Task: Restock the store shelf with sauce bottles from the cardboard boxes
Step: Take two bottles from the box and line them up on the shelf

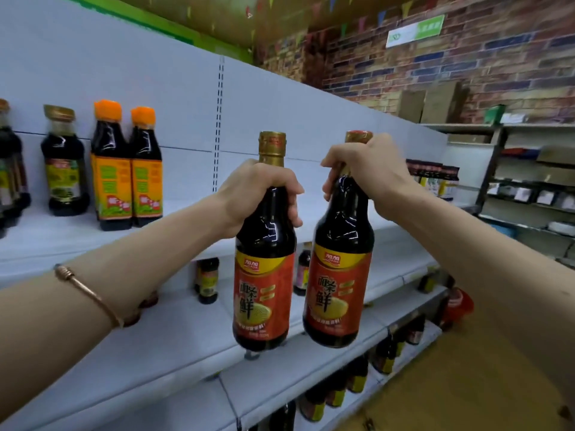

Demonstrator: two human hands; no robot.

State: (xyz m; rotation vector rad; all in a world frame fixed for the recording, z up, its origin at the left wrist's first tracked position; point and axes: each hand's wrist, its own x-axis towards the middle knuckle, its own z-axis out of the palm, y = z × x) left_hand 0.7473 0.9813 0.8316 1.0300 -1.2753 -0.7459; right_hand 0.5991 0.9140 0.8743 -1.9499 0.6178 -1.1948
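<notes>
Left hand [255, 194], fingers wrapped round the neck and shoulder of left bottle [264, 275]: dark sauce, gold cap, red label with yellow band, held upright in the air in front of the shelf [174, 337], base hanging just over the front edge of a middle board. Bracelet [88, 293], thin and gold-toned, on the left forearm. Right hand [370, 175], closed from above on the neck of right bottle [340, 275]: same make and label, tilted slightly with its base toward the left bottle, the two just beside each other and not visibly touching. Shelf stock, from the left: dark bottles at the far left edge, partly cut off; green-label bottle [63, 172], gold cap, standing alone; orange-cap pair [126, 172], orange labels, standing touching each other. Bare white board behind both hands. Small bottle [208, 279] on the board below, left of the held bottles; another small one [303, 269] showing between them. Far bottles [432, 178], a dark-capped group at the right end of the upper board, blurred. Lower rows [357, 377] of dark bottles with yellow labels under the bottom boards. Cartons [432, 102], brown, on top of the far rack before a brick-pattern wall.
</notes>
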